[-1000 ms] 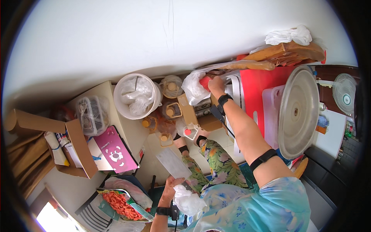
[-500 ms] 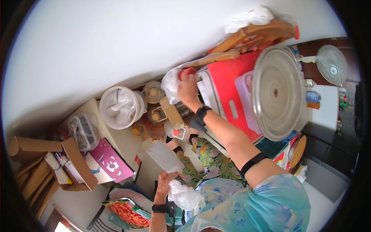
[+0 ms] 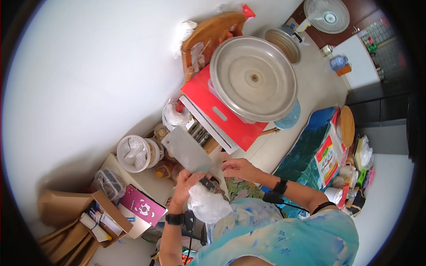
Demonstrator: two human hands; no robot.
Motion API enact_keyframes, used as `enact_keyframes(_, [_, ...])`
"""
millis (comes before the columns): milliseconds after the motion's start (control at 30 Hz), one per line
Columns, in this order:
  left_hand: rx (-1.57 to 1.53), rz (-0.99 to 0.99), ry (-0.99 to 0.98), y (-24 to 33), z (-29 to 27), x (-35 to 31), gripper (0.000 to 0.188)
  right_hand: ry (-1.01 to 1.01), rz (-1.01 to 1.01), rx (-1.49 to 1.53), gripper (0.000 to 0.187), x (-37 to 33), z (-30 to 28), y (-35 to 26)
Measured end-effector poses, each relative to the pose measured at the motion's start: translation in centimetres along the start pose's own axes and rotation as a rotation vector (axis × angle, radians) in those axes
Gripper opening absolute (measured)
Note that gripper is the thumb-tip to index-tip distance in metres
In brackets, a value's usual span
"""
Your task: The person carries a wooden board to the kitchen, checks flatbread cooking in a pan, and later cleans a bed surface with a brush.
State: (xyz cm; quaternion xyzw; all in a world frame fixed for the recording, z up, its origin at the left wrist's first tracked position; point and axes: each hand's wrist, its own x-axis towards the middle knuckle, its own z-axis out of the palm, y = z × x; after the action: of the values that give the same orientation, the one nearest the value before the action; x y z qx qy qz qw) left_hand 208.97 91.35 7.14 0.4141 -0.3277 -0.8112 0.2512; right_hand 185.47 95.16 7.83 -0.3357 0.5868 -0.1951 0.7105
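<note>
My left hand [image 3: 183,186] is closed around a cleaver [image 3: 186,148] where the broad grey blade meets the dark handle. The blade points up and to the left, away from my body. A crumpled white plastic bag [image 3: 207,206] hangs just below the handle, against that hand; whether the fingers also grip it is hidden. To the right of the cleaver, my right hand [image 3: 242,169] hovers with its fingers loosely apart and nothing visible in them.
A large round metal lid [image 3: 253,80] lies on a red bag [image 3: 199,95] over a wooden chair [image 3: 213,31]. White buckets [image 3: 133,153] and several bottles stand along the wall. An opened cardboard box [image 3: 111,213] and a pink folder [image 3: 142,205] are at lower left.
My right hand has come back from the red object and white bag beside the chair to near the cleaver. The cleaver stays in my left hand. The view has turned.
</note>
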Motion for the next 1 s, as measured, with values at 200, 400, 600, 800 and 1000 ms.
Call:
enact_keyframes(200, [0.215, 0.022, -0.219, 3.4, 5.8, 3.6, 0.022, -0.020, -0.347, 0.219, 0.027, -2.7, -3.9, 0.2])
enact_keyframes(400, [0.186, -0.171, -0.308, 5.5, 14.0, 6.3, 0.023, 0.021, -0.285, 0.450, 0.021, -7.0, -10.7, -2.9])
enact_keyframes(600, [0.328, -0.174, -0.330, 6.2, 19.4, 10.4, 0.015, 0.200, -0.459, 0.524, 0.013, -9.5, -18.3, -0.1])
enact_keyframes(800, [0.212, 0.004, 0.186, 6.2, 14.6, 13.5, 0.018, 0.457, -0.373, 0.648, 0.010, -13.8, -27.3, 4.0])
enact_keyframes(1000, [0.397, 0.256, 0.094, 5.0, 8.2, 19.6, 0.014, 0.722, -0.316, 0.756, 0.005, -13.4, -29.7, 7.3])
